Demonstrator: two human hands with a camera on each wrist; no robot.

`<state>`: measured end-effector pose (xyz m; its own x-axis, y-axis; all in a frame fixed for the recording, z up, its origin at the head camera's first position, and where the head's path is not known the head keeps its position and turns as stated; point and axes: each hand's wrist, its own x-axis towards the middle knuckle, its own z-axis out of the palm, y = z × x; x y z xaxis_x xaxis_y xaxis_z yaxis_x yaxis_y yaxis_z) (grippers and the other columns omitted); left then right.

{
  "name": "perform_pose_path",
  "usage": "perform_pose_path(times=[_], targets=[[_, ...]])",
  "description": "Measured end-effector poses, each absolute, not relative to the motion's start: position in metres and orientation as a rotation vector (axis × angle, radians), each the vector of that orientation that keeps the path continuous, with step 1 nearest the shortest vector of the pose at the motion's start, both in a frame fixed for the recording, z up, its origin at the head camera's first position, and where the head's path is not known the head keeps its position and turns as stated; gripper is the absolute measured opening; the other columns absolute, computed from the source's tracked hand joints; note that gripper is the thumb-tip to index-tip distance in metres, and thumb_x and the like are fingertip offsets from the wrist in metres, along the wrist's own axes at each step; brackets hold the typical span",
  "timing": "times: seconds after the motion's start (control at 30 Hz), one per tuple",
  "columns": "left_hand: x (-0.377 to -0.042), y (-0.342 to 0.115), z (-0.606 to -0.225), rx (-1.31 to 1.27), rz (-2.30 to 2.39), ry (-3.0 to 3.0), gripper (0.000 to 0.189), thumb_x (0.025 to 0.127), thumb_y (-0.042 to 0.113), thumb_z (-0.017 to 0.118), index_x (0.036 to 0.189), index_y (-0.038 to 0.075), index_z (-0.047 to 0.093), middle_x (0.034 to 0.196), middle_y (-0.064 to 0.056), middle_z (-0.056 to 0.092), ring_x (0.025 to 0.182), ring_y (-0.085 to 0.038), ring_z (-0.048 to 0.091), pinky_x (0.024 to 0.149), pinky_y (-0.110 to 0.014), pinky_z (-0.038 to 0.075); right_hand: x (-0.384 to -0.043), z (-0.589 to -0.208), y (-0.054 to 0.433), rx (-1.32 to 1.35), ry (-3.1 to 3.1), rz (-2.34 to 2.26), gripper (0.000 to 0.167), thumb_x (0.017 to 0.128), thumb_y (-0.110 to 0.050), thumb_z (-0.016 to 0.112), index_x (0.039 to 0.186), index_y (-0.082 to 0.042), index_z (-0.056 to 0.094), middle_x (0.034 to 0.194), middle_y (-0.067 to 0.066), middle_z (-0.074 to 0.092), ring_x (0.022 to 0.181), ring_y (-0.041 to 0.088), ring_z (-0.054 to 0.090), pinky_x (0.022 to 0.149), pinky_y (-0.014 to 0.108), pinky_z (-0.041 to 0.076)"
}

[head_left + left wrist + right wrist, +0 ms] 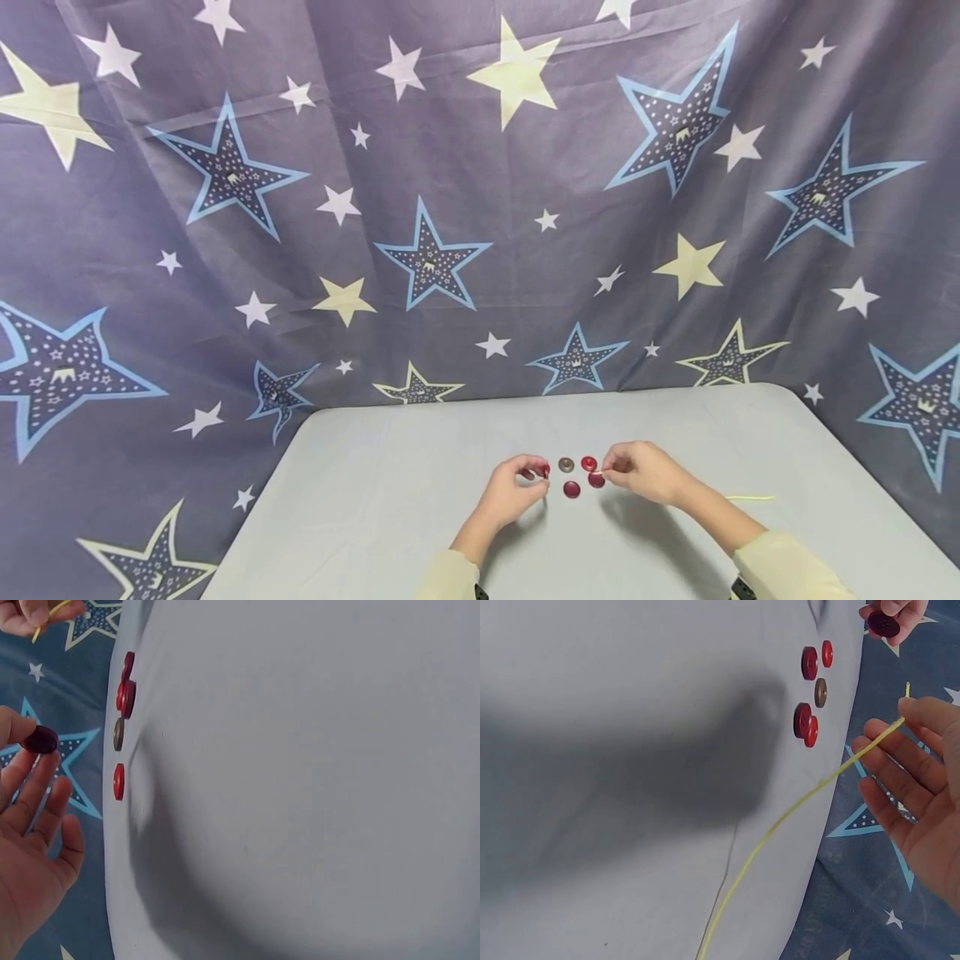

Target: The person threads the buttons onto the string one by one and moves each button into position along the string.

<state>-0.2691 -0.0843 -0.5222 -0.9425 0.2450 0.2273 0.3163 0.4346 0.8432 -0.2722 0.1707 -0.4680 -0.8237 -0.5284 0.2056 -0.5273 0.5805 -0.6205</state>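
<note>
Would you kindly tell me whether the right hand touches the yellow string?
Touching: the right wrist view shows the right hand pinching the yellow string near one end.

Head view: cannot trace most of yellow cord, hidden behind right fingers and forearm. Cannot count holes in dark red button, between left and right fingers; too small. Left wrist view: see held button only in part, edge covered by left fingers. Find bright red button, apart from left fingers, partly hidden by darker neighbour. Right wrist view: lose cord's far end at bottom edge, well below right fingers.
</note>
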Motion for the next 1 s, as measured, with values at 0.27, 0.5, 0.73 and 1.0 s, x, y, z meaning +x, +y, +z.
perform_pose_path(times=[0.27, 0.5, 0.73, 1.0], targets=[[-0.267, -0.082, -0.524, -0.505, -1.635, -2.561, 0.024, 0.079, 0.010, 0.066, 0.102, 0.001, 0.067, 0.096, -0.010, 0.069, 0.091, -0.028, 0.061, 0.083, -0.029, 0.047, -0.272, -0.468, 0.164, -0.922, 2.783, -1.111, 0.004, 0.084, -0.014, 0.066, 0.080, -0.012, 0.065, 0.073, -0.001, 0.068, 0.065, -0.003, 0.052, 0.064, 0.022, 0.045], [-0.265, -0.078, -0.520, -0.455, -1.680, -2.543, 0.023, 0.080, 0.008, 0.066, 0.102, 0.002, 0.067, 0.095, -0.011, 0.069, 0.091, -0.025, 0.060, 0.086, -0.043, 0.047, -0.271, -0.467, 0.158, -0.917, 2.758, -1.146, 0.005, 0.084, -0.013, 0.066, 0.082, -0.009, 0.065, 0.074, 0.003, 0.069, 0.065, -0.003, 0.053, 0.062, 0.021, 0.045], [-0.257, -0.075, -0.508, -0.429, -1.715, -2.541, 0.022, 0.081, 0.007, 0.065, 0.103, 0.001, 0.067, 0.093, -0.014, 0.069, 0.087, -0.018, 0.061, 0.078, -0.032, 0.048, -0.272, -0.469, 0.156, -0.938, 2.760, -1.166, 0.004, 0.084, -0.011, 0.066, 0.082, -0.007, 0.065, 0.072, 0.003, 0.068, 0.063, -0.004, 0.052, 0.061, 0.020, 0.044], [-0.265, -0.075, -0.523, -0.425, -1.759, -2.512, 0.025, 0.079, 0.011, 0.068, 0.104, 0.005, 0.068, 0.092, -0.008, 0.070, 0.086, -0.010, 0.060, 0.073, -0.020, 0.044, -0.272, -0.469, 0.152, -0.966, 2.736, -1.196, 0.005, 0.084, -0.012, 0.066, 0.082, -0.008, 0.065, 0.072, 0.006, 0.068, 0.063, -0.003, 0.054, 0.061, 0.020, 0.045]])
